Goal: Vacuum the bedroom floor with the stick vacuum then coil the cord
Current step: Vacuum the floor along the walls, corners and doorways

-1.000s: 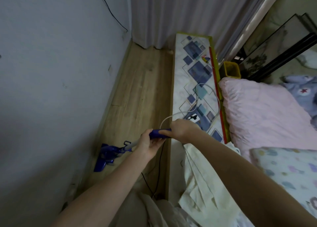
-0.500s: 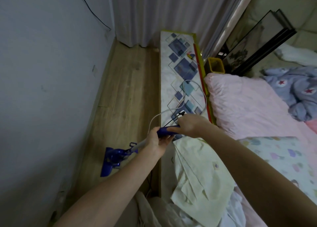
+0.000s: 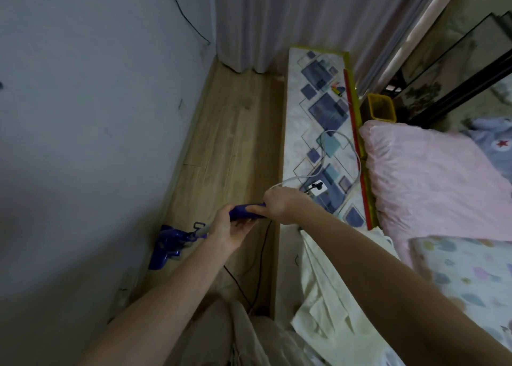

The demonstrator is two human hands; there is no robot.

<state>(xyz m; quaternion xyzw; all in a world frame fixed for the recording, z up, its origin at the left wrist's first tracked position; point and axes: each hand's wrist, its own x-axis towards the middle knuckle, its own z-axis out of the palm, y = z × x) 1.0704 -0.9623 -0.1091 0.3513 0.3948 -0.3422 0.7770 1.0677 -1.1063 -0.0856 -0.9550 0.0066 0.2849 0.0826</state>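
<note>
Two hands hold the long blue stick vacuum (image 3: 194, 234) over the light brown wooden floor (image 3: 235, 149). The left hand (image 3: 231, 231) is curled around the blue handle from below, at the end nearer the floor head. The right hand (image 3: 282, 205) is curled over the top end of the handle, next to the left hand, and a thin white cord (image 3: 346, 144) seems to start at this hand. The cord loops out over the long ledge with blue square patterns (image 3: 318, 110) to the right and bends back toward a small white plug block (image 3: 317, 187) that lies on it. The stick runs from the hands down and to the left, so its long line points to the grey wall (image 3: 83, 116). The blue floor head sits on the floor close to the wall, to the left of the hands and lower. The left hand is the one nearer the head. A thin black wire (image 3: 259, 268) lies on the floor just near the hands. The pink bed cover (image 3: 429, 177) is on the far right side. I think the floor is not all done, since a long strip of it runs far away to the grey curtain (image 3: 304, 19). To clean it, the head would need to slide along that strip, away from the hands.
</note>
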